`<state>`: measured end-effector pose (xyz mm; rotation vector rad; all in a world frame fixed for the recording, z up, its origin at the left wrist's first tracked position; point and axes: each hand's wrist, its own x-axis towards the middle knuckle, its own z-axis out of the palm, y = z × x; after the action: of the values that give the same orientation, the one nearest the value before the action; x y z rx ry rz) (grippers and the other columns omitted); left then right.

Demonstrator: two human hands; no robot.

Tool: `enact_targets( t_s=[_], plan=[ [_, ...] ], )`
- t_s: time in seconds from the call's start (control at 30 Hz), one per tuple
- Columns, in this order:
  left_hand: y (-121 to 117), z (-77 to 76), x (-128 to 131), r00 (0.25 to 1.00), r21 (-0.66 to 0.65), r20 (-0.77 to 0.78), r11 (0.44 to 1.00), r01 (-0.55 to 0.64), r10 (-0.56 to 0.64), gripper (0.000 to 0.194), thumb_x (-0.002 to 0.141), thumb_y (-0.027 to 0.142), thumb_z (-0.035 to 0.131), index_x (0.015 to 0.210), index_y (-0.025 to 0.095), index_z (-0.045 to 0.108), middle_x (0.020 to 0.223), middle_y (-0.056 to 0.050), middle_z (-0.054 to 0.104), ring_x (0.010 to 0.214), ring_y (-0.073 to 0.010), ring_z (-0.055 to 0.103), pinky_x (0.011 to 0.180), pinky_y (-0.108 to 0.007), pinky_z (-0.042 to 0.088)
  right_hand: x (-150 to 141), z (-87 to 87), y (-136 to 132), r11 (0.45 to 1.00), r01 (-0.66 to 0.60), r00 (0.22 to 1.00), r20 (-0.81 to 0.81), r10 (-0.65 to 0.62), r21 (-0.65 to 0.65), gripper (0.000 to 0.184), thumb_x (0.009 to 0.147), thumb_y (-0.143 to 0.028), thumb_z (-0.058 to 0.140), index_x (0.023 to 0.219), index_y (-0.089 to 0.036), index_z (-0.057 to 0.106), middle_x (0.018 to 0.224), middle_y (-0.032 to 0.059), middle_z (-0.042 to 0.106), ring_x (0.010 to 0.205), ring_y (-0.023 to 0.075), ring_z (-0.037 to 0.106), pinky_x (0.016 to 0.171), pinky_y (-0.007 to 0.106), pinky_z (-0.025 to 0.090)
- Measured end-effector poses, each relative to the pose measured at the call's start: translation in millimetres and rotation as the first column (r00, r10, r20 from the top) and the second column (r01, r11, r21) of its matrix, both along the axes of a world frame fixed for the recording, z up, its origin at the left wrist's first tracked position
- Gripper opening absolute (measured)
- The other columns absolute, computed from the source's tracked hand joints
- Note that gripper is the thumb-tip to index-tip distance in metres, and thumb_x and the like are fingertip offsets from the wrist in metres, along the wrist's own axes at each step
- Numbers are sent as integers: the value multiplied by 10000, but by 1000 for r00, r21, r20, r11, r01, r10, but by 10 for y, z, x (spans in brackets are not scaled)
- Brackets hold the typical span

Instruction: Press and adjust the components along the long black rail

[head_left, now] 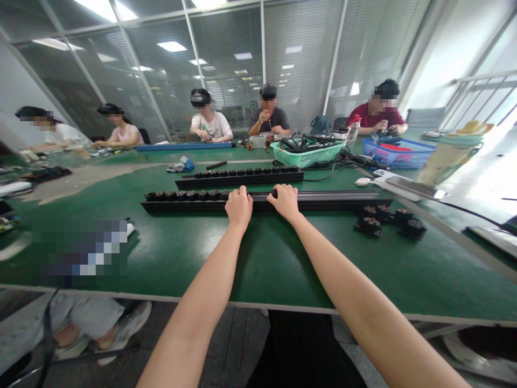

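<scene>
A long black slotted rail [335, 203] lies crosswise on the green table in front of me. Small black block-like parts with brownish tops [181, 196] stand in a row along its left half. My left hand [239, 209] is closed at the right end of that row, its fingers curled over the rail. Just to the right, my right hand [286, 202] is closed over the rail too, with a small dark part [274, 193] showing between thumb and fingers. What lies under the left fingers is hidden. Several loose black parts [369, 225] rest by the rail's right end.
Behind lies a shorter black rail [242, 178] carrying a row of similar parts. A green basket [301, 156] full of cables, a blue basket [398, 153], a phone [416, 185] and a tumbler [450, 159] stand beyond to the right. Several people sit across the table.
</scene>
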<state>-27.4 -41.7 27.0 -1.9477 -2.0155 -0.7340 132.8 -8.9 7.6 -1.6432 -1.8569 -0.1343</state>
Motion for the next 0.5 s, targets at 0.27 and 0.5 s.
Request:
enact_targets(
  t_s=[0.27,0.5],
  plan=[
    [3,9,5,1000,1,2,1000,-5,5,291,1027,257,438,1268,211,595,1215,-130,677,1186,-277,607,903,-365,546,6,-8,24,999,40,999,1,-40,-19,261,961,-344,536,1060,-168,702,1151,158,699,1114,329,534,927,430,322],
    [4,7,-1,1000,-4,7,1000,0,0,285,1029,262,440,1265,216,592,1217,-130,675,1191,-277,606,912,-363,543,2,-10,29,999,45,999,4,-45,-9,247,952,-334,536,1041,-173,701,1143,159,696,1109,331,520,919,433,322]
  ],
)
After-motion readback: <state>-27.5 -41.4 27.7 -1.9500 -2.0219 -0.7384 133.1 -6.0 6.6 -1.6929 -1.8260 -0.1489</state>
